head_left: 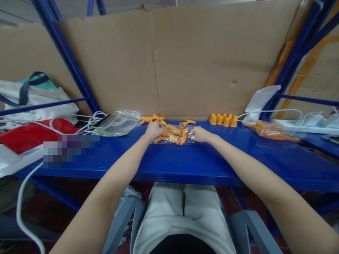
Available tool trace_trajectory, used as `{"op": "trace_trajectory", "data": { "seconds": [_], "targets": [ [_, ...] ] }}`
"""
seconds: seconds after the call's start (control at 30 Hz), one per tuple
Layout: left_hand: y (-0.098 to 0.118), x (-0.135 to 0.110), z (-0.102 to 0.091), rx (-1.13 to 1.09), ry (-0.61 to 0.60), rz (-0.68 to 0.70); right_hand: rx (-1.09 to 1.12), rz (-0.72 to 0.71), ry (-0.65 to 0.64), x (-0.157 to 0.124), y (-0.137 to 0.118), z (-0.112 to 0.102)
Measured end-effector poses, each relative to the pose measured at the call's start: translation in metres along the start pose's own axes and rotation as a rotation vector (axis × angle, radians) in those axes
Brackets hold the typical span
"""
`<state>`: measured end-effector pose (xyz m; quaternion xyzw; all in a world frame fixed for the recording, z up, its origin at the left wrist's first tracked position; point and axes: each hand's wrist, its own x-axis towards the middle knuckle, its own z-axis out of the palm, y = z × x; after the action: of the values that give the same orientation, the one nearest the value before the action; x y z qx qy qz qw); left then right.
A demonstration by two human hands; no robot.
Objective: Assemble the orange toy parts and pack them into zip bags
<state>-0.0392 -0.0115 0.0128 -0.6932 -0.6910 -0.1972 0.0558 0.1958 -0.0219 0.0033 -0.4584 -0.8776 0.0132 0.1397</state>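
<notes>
On the blue shelf (169,158) lies a clear plastic bag of orange plastic parts (173,134), right between my two hands. My left hand (154,129) is closed at the bag's left end, fingers curled on it. My right hand (198,134) is closed on the bag's right end, pinching the plastic. Loose orange parts (153,119) lie just behind the left hand, and one more orange part (186,123) behind the bag.
A row of small orange caps (224,120) stands at the back right. Another bag of orange parts (270,130) lies further right by a white power strip (304,124). A clear bag (116,122), white cables (87,121), a red item (31,134) and a tote bag (34,95) are left. Cardboard (185,60) walls the back.
</notes>
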Motion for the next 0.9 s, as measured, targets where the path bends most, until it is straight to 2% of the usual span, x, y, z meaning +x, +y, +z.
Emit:
{"op": "trace_trajectory", "data": {
  "seconds": [0.1,0.23,0.3,0.4,0.5,0.6,0.7,0.8,0.9],
  "targets": [
    [0.000,0.000,0.000,-0.011,-0.001,0.011,-0.020,-0.086,-0.004,-0.001,0.000,0.000],
    [0.000,0.000,0.000,-0.017,-0.004,0.030,-0.062,-0.076,-0.030,-0.001,-0.002,-0.003],
    [0.000,0.000,0.001,-0.022,-0.005,0.056,-0.098,0.008,-0.035,-0.003,-0.005,-0.008],
    [0.000,0.000,0.002,-0.012,-0.015,0.127,-0.155,0.220,-0.007,-0.007,-0.008,-0.019],
    [0.000,-0.001,0.003,0.022,-0.026,0.206,-0.171,0.393,0.108,-0.009,-0.004,-0.029],
    [0.000,-0.002,0.004,0.026,-0.010,0.284,-0.175,0.464,0.215,-0.007,0.008,-0.034],
    [0.000,0.000,0.008,0.017,0.026,0.399,-0.152,0.457,0.257,0.004,0.023,-0.032],
    [-0.002,0.002,0.014,0.007,0.028,0.502,-0.069,0.378,0.185,0.022,0.037,-0.028],
    [-0.002,0.004,0.020,-0.005,-0.026,0.560,-0.029,0.265,0.080,0.041,0.048,-0.025]
  ]
}}
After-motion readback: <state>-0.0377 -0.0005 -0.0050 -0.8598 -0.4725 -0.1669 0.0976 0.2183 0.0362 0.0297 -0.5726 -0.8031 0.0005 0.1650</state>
